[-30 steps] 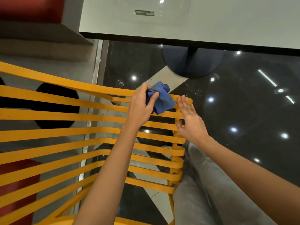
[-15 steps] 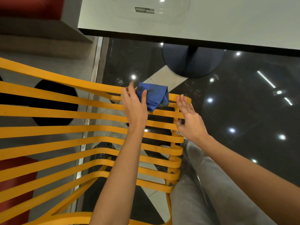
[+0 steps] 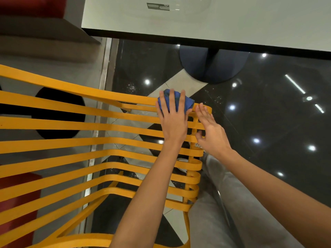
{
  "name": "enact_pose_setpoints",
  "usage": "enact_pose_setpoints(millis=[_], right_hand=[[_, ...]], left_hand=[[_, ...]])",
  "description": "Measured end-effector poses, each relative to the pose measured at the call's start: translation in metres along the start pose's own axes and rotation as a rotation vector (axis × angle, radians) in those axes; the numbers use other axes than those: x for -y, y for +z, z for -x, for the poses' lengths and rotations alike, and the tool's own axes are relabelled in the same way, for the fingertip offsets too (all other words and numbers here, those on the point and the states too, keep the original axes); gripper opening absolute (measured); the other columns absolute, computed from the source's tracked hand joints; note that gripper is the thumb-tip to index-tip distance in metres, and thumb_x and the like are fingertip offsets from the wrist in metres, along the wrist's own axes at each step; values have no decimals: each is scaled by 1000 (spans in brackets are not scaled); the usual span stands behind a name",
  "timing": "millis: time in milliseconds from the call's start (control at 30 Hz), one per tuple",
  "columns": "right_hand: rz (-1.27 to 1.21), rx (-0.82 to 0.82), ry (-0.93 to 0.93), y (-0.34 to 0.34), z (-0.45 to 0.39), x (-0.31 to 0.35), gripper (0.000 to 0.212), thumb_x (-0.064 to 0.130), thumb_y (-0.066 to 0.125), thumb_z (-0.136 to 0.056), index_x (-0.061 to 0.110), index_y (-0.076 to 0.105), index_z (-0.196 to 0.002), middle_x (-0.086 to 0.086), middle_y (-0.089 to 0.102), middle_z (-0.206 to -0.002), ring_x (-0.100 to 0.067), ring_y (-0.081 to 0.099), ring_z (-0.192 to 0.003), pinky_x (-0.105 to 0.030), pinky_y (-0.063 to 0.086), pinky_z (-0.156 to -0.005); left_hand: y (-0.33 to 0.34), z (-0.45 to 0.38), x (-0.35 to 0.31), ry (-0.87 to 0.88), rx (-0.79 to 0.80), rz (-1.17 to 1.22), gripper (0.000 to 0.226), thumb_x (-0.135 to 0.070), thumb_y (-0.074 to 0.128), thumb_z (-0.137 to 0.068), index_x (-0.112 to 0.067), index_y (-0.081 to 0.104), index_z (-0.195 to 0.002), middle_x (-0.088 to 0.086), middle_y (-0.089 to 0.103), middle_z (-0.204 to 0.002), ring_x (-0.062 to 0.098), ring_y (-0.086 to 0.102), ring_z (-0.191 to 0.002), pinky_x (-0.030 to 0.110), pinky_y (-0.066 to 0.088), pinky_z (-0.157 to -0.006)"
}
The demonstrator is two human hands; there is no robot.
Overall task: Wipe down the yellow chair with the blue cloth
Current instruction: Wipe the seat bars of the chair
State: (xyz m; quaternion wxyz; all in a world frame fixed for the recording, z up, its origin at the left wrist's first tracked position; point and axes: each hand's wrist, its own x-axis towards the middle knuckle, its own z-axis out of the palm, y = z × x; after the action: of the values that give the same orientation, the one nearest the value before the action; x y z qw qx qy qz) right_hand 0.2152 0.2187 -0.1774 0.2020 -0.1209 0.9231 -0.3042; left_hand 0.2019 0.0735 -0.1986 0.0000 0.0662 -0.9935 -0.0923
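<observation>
I see glossy black floor [image 3: 268,122] lying open to the right of the looped slat ends, and the white table [image 3: 232,24] runs its dark edge across the top. The yellow chair [image 3: 71,145] fans its slats leftward, with floor showing between them. The left hand [image 3: 172,120] lies flat, fingers straight, pressing the bunched blue cloth [image 3: 188,102] onto the top slat at its right end. The right hand [image 3: 211,133], fingers relaxed and straight, touches that end just beside it.

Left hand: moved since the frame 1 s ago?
Yes. The left hand has shifted right along the top rail of the yellow chair, toward the rail's looped end. It now presses flat on the blue cloth.
</observation>
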Motion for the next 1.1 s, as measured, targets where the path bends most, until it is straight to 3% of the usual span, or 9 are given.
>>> enact_pose_setpoints(millis=[200,367,433,600,733,833,900,967,1100], right_hand=[[137,2,-16,4,1,1,82,7,54,-89,16,5,-155,1,2,-162,-13,6,-149,-32,11,-121],[142,32,-18,-1,1,3,80,9,53,-92,16,3,-154,1,1,-161,-13,6,-149,-33,10,-122],[103,27,-6,-1,0,5,80,8,54,-92,17,5,-154,2,3,-161,-11,4,-148,-28,6,-120],[132,13,-6,-1,-1,6,80,5,57,-88,12,14,-154,-5,10,-161,-14,8,-148,-34,11,-122],[187,35,-10,-2,-1,5,80,7,57,-87,11,14,-154,-6,9,-162,-15,8,-148,-38,14,-122],[197,64,-7,-3,-1,2,82,13,54,-92,18,1,-155,1,0,-162,-9,2,-147,-35,9,-123],[177,59,-1,-3,0,4,82,13,53,-93,20,0,-155,5,-3,-160,-6,0,-145,-34,8,-123],[163,50,2,-3,1,4,82,11,53,-93,20,-1,-155,7,-5,-159,-5,-3,-143,-33,9,-122],[116,29,-1,0,1,5,83,8,54,-91,20,1,-155,6,-3,-159,-7,-1,-145,-32,9,-122]], left_hand=[[-9,-10,28,226,18,-17,46,-34,39,-101,-22,44,-145,10,49,-144,37,33,-140,50,25,-115],[-28,-20,119,-138,-57,17,49,-18,52,-96,-22,43,-144,6,41,-151,35,19,-147,57,26,-115],[-29,-21,114,-179,-89,73,48,-15,49,-96,-20,45,-143,6,41,-152,34,18,-147,57,25,-115],[-12,2,14,125,-14,192,49,-23,39,-98,-21,41,-147,7,36,-155,34,16,-148,52,16,-120],[-10,-1,27,229,16,165,59,-11,45,-94,-23,34,-150,6,31,-158,33,15,-149,49,16,-121],[-22,-10,84,81,-24,126,69,-1,54,-89,-23,32,-151,5,31,-158,33,14,-149,50,17,-120],[-34,-18,126,18,-49,56,65,-2,53,-93,-24,32,-150,5,34,-156,34,15,-148,53,22,-118],[-49,-27,162,13,-42,-29,58,-8,50,-97,-24,32,-150,5,35,-156,33,14,-149,51,15,-120],[-55,-31,177,-162,-99,-14,51,-14,47,-99,-23,38,-148,3,32,-157,33,12,-149,49,8,-122]])
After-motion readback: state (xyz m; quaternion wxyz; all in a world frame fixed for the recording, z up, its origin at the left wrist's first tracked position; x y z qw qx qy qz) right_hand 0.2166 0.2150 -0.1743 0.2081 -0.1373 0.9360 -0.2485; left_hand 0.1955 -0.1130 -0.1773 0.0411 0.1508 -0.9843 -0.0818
